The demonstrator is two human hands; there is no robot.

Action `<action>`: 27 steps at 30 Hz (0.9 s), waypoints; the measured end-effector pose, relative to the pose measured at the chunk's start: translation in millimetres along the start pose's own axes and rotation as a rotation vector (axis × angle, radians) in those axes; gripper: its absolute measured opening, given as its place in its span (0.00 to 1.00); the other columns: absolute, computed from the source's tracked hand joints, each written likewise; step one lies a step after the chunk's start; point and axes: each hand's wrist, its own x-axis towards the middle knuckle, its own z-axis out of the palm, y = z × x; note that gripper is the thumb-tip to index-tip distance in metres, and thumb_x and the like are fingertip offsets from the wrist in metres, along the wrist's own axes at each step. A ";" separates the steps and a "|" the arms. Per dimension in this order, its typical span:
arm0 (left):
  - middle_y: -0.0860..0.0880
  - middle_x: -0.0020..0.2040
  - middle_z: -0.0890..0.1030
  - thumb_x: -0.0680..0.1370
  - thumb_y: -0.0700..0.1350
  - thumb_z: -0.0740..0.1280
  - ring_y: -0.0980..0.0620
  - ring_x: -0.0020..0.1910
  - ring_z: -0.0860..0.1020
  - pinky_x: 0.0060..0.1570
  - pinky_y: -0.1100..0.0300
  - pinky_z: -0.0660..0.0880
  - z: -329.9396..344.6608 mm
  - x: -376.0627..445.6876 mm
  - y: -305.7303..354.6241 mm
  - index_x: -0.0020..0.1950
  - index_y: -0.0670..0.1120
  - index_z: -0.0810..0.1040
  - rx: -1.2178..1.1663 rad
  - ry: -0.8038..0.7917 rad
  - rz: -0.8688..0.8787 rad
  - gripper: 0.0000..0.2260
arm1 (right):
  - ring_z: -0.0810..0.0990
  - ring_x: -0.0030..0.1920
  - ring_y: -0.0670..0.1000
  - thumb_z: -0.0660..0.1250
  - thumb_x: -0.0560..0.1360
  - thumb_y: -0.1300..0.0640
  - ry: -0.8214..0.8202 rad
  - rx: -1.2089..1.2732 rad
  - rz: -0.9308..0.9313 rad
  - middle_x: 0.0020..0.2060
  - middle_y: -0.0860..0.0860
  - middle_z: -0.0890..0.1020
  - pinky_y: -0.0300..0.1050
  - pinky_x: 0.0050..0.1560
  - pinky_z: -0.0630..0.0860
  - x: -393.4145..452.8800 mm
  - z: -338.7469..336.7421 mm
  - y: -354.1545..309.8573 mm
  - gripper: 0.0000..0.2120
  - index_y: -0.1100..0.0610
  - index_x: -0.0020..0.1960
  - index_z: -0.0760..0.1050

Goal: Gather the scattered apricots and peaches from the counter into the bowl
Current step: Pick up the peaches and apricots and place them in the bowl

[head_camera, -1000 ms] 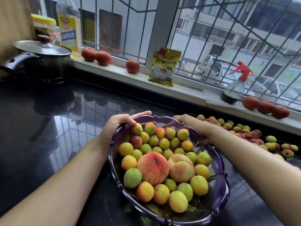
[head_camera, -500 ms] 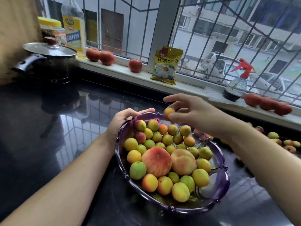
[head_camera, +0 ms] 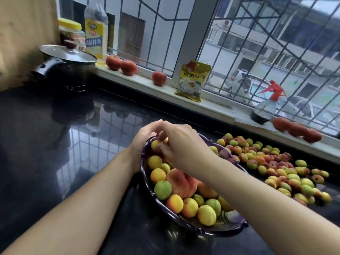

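A black bench point(head_camera: 46, 144) carries a purple bowl point(head_camera: 217, 230) of apricots and peaches. The left hand point(head_camera: 141, 137) grips its far rim. The right hand point(head_camera: 181, 144), fingers curled down, covers fruit; any hold is hidden. Loose apricots point(head_camera: 272, 168) lie right, blurred.

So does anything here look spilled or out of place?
Yes: a heap of apricots lies loose on the black counter, right of the bowl, not in it. Red fruit sits along the windowsill. Nothing looks broken or wet.
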 end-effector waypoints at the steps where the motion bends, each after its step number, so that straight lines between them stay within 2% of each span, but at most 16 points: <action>1: 0.44 0.33 0.81 0.85 0.57 0.56 0.49 0.33 0.82 0.41 0.59 0.80 -1.0 1.4 -1.3 0.36 0.41 0.83 0.003 -0.010 0.003 0.28 | 0.80 0.52 0.54 0.67 0.78 0.54 -0.001 -0.011 -0.010 0.50 0.48 0.83 0.50 0.51 0.76 0.5 -0.5 0.7 0.10 0.51 0.59 0.79; 4: 0.45 0.33 0.82 0.87 0.57 0.54 0.51 0.34 0.82 0.43 0.58 0.77 0.3 0.9 -2.6 0.40 0.43 0.84 -0.002 -0.027 -0.018 0.28 | 0.81 0.50 0.52 0.68 0.78 0.53 0.000 0.014 -0.090 0.48 0.48 0.82 0.48 0.49 0.77 -1.4 -2.4 7.1 0.07 0.50 0.53 0.84; 5: 0.44 0.35 0.83 0.87 0.56 0.54 0.49 0.36 0.84 0.42 0.58 0.78 1.9 -0.8 -1.9 0.45 0.42 0.84 0.006 -0.015 -0.015 0.26 | 0.81 0.50 0.50 0.68 0.79 0.52 0.035 0.057 -0.093 0.50 0.47 0.82 0.47 0.50 0.78 -5.3 -6.7 11.5 0.07 0.49 0.52 0.85; 6: 0.41 0.41 0.86 0.86 0.56 0.55 0.46 0.42 0.86 0.46 0.57 0.81 3.0 -1.9 -1.8 0.52 0.41 0.84 0.003 -0.008 -0.005 0.24 | 0.80 0.49 0.47 0.68 0.79 0.53 0.093 0.115 -0.061 0.51 0.46 0.82 0.43 0.50 0.77 -10.7 -12.2 19.9 0.07 0.49 0.53 0.85; 7: 0.38 0.52 0.87 0.86 0.56 0.56 0.41 0.52 0.86 0.54 0.53 0.82 2.9 -2.6 -1.9 0.60 0.40 0.83 0.006 -0.013 0.000 0.24 | 0.80 0.47 0.44 0.68 0.80 0.54 0.166 0.172 0.010 0.50 0.45 0.82 0.38 0.48 0.76 -19.1 -18.7 30.9 0.07 0.50 0.53 0.85; 8: 0.36 0.62 0.85 0.85 0.56 0.58 0.38 0.63 0.83 0.62 0.47 0.79 1.3 -2.7 -2.1 0.68 0.41 0.81 0.011 -0.020 -0.006 0.24 | 0.79 0.44 0.41 0.68 0.80 0.56 0.244 0.223 0.110 0.48 0.44 0.82 0.32 0.45 0.74 -29.1 -25.4 46.0 0.07 0.50 0.54 0.85; 9: 0.36 0.68 0.82 0.83 0.55 0.59 0.36 0.70 0.79 0.67 0.43 0.77 -0.3 -2.9 -2.2 0.73 0.42 0.78 0.011 -0.015 -0.008 0.25 | 0.80 0.41 0.41 0.68 0.80 0.56 0.319 0.273 0.225 0.45 0.43 0.82 0.31 0.40 0.73 -39.5 -30.9 62.7 0.07 0.51 0.54 0.84; 11: 0.37 0.71 0.80 0.81 0.53 0.61 0.35 0.73 0.76 0.67 0.42 0.77 -0.1 -1.8 -1.9 0.76 0.44 0.76 0.026 0.000 -0.012 0.25 | 0.81 0.36 0.41 0.68 0.81 0.58 0.471 0.395 0.459 0.41 0.45 0.83 0.29 0.34 0.72 -61.0 -30.2 104.2 0.07 0.52 0.54 0.84; 13: 0.38 0.72 0.79 0.82 0.49 0.60 0.35 0.73 0.76 0.65 0.42 0.78 1.0 0.0 -2.4 0.76 0.44 0.76 0.041 0.009 -0.001 0.24 | 0.81 0.39 0.41 0.66 0.81 0.61 0.606 0.422 0.640 0.43 0.48 0.85 0.29 0.37 0.72 -80.4 -14.0 137.6 0.07 0.53 0.52 0.83; 15: 0.38 0.73 0.79 0.84 0.48 0.56 0.35 0.73 0.76 0.66 0.42 0.77 -1.7 2.7 -2.9 0.76 0.44 0.76 0.052 0.018 0.000 0.23 | 0.82 0.45 0.48 0.65 0.80 0.64 0.668 0.361 0.777 0.46 0.52 0.85 0.36 0.44 0.73 -99.4 12.1 160.3 0.09 0.55 0.52 0.83; 17: 0.38 0.73 0.79 0.84 0.47 0.55 0.36 0.73 0.76 0.67 0.41 0.76 -4.0 4.5 -3.7 0.76 0.45 0.76 0.056 0.022 -0.001 0.23 | 0.83 0.46 0.56 0.64 0.78 0.66 0.674 0.317 0.871 0.44 0.55 0.85 0.45 0.50 0.77 -116.8 36.7 177.6 0.10 0.57 0.51 0.83; 19: 0.39 0.72 0.79 0.84 0.47 0.54 0.37 0.72 0.78 0.65 0.42 0.78 -4.2 4.9 -4.2 0.76 0.46 0.76 0.060 0.014 -0.008 0.23 | 0.83 0.45 0.59 0.63 0.76 0.66 0.703 0.342 0.942 0.44 0.55 0.84 0.52 0.53 0.80 -125.9 47.4 186.0 0.11 0.55 0.50 0.82; 21: 0.39 0.71 0.80 0.84 0.48 0.54 0.37 0.71 0.78 0.61 0.42 0.82 -3.5 4.2 -4.8 0.76 0.46 0.77 0.062 0.004 -0.012 0.23 | 0.82 0.48 0.57 0.63 0.77 0.66 0.713 0.309 0.964 0.48 0.55 0.84 0.47 0.55 0.78 -128.9 47.7 189.4 0.11 0.57 0.53 0.81; 23: 0.39 0.72 0.80 0.84 0.49 0.55 0.37 0.72 0.77 0.64 0.43 0.81 -5.0 2.7 -4.5 0.76 0.47 0.78 0.071 -0.002 -0.013 0.23 | 0.79 0.55 0.56 0.65 0.78 0.64 0.600 0.216 0.902 0.55 0.56 0.82 0.43 0.56 0.73 -122.9 49.0 188.4 0.12 0.59 0.60 0.81; 25: 0.38 0.72 0.79 0.84 0.49 0.54 0.36 0.74 0.75 0.70 0.42 0.74 -4.6 2.0 -4.2 0.76 0.47 0.78 0.073 -0.004 -0.019 0.23 | 0.78 0.63 0.57 0.67 0.80 0.59 0.434 0.156 0.818 0.62 0.55 0.80 0.49 0.60 0.74 -114.9 53.0 186.9 0.15 0.57 0.66 0.78; 27: 0.39 0.73 0.79 0.84 0.49 0.54 0.36 0.74 0.75 0.73 0.42 0.71 -5.0 1.4 -3.7 0.76 0.47 0.77 0.074 -0.002 -0.019 0.23 | 0.76 0.66 0.55 0.67 0.81 0.53 0.281 0.092 0.793 0.67 0.52 0.78 0.51 0.60 0.75 -108.2 54.8 186.3 0.20 0.52 0.72 0.74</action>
